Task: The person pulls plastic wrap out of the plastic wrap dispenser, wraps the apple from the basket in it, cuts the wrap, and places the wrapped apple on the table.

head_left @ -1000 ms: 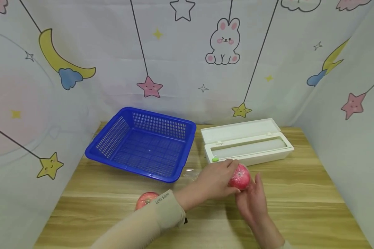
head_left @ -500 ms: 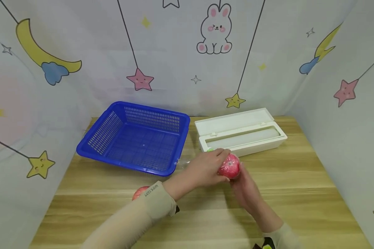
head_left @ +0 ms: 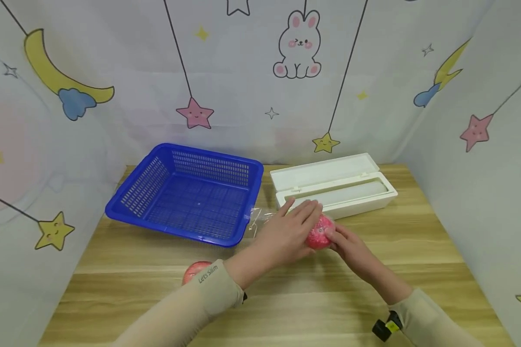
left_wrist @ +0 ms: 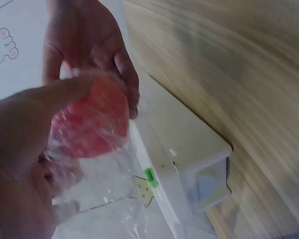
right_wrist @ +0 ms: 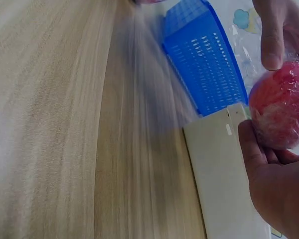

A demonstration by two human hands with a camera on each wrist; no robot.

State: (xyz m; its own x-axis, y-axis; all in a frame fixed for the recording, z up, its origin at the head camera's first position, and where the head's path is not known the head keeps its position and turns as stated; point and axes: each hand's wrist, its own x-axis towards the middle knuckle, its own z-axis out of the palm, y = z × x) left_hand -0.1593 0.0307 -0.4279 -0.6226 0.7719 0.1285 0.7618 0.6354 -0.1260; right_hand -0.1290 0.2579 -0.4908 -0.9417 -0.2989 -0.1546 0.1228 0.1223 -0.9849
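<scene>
A red apple [head_left: 320,233] in clear plastic wrap is held up between both hands, in front of the white wrap box. My right hand [head_left: 353,250] grips it from the right, thumb on the near face and fingers beneath. From the left, my left hand [head_left: 282,236] holds the apple, its thumb lying across the wrapped fruit in the left wrist view. Loose, crinkled plastic wrap [left_wrist: 109,174] trails off the apple past the left fingers. Another red apple [head_left: 195,271] sits on the table, partly hidden by the left sleeve.
A blue plastic basket [head_left: 199,238] stands at the back left. The white wrap box [head_left: 360,208] at the back right has its lid up, showing a roll of film [head_left: 351,193] inside. Patterned white cloth walls [head_left: 226,62] enclose the wooden table [head_left: 304,308].
The right hand has moved from an open palm beside the apple to gripping it with the thumb on its front. The left fingers have lifted and spread slightly. The head view has shifted.
</scene>
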